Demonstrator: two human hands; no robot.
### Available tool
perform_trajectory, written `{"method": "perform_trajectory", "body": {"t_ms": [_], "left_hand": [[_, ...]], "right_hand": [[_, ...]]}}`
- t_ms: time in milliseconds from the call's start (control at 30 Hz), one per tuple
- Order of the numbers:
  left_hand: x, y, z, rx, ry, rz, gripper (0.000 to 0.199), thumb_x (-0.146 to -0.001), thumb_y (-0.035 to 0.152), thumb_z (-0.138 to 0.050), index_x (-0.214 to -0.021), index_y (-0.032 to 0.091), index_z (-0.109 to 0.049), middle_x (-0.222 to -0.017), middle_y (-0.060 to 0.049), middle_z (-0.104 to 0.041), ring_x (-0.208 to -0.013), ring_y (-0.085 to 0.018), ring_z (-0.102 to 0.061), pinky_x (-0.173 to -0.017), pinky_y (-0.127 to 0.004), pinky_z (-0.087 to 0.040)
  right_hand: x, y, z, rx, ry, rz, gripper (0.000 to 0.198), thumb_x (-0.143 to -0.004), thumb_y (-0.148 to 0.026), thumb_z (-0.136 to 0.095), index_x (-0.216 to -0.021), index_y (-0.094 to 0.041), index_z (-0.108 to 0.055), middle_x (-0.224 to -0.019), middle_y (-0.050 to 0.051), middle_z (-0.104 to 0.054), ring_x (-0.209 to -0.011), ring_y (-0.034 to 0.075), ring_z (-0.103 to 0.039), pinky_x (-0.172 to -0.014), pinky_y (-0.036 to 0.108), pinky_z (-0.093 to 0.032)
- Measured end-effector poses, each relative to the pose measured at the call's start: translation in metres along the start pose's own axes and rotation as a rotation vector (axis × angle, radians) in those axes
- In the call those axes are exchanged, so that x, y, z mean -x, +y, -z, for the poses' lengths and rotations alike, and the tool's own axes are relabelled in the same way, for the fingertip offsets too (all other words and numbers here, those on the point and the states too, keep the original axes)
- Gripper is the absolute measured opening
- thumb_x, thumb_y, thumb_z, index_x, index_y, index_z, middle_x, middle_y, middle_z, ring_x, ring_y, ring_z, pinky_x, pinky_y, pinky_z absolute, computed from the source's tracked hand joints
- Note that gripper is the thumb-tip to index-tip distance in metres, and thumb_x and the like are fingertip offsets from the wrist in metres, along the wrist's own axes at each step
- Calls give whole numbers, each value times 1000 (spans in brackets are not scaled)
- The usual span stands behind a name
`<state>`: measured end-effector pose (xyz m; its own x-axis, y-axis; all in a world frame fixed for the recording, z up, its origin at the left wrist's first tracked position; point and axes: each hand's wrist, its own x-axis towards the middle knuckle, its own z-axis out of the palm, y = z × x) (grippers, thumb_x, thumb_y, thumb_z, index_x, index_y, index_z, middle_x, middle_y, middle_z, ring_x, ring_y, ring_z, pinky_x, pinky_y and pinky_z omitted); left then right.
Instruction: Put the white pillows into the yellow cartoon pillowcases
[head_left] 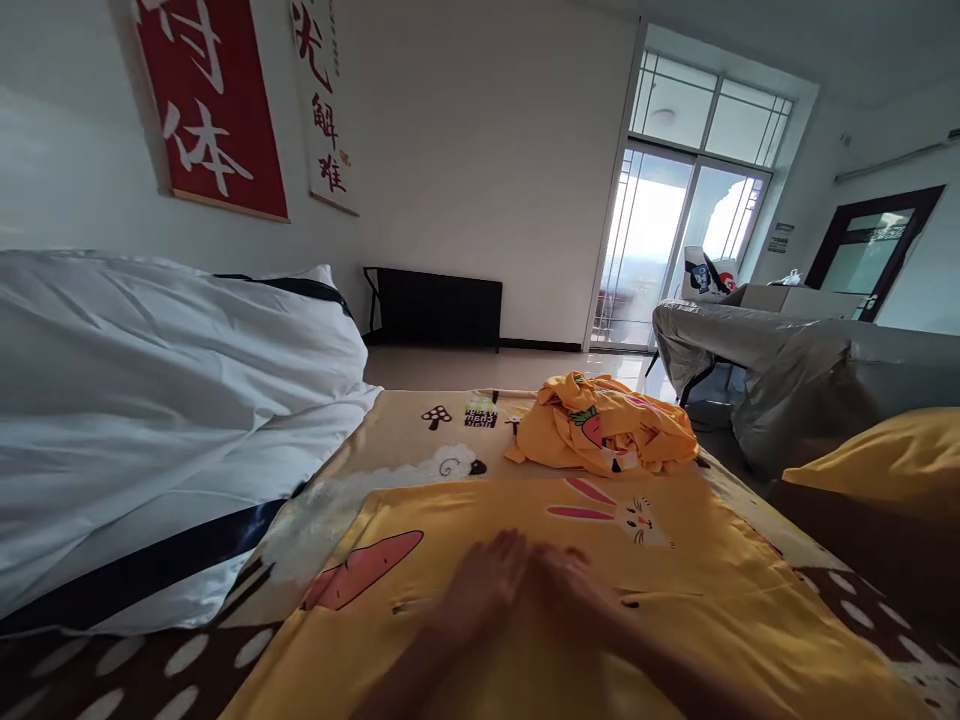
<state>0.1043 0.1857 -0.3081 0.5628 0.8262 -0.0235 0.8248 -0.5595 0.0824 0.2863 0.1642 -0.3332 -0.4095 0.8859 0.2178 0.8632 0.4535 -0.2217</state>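
Observation:
A yellow cloth (480, 520) printed with a rabbit face and a carrot is spread over the bed, with some creases across it. Both hands rest on its middle, close beside each other and somewhat blurred. My left hand (484, 585) lies flat, fingers stretched forward. My right hand (574, 585) is also laid on the fabric, its fingers pointing toward the left hand. Neither hand visibly holds anything. Beyond them sits a crumpled bundle of yellow cloth (637, 425) with a carrot print. Underneath is a patterned bed cover (390, 435) showing a sheep and mushrooms.
White bedding (172, 380) with a dark band is heaped on the left. A yellow cushion-like item (892, 460) is at the right edge. Behind it stands furniture wrapped in plastic (795, 350). A black folded panel (439, 308) leans near the far wall, left of a glass door (652, 240).

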Motion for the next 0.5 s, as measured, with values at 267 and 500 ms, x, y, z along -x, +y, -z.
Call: {"method": "perform_trajectory", "body": {"t_ms": [267, 500], "left_hand": [[12, 5, -15, 79, 40, -9, 58, -93, 39, -21, -142, 13, -34, -151, -12, -28, -140, -27, -23, -111, -51, -20], [12, 0, -17, 146, 66, -51, 66, -90, 53, -25, -144, 15, -31, -152, -11, -26, -141, -26, -20, -112, -50, -18]], "right_hand": [[43, -8, 12, -167, -46, 48, 46, -95, -28, -32, -139, -24, -42, -143, 5, -44, -134, 17, -36, -112, 37, -24], [107, 101, 29, 1, -25, -264, 52, -95, -45, -25, -140, -25, -41, -147, 3, -36, -138, 21, -28, -114, 42, -23]]}}
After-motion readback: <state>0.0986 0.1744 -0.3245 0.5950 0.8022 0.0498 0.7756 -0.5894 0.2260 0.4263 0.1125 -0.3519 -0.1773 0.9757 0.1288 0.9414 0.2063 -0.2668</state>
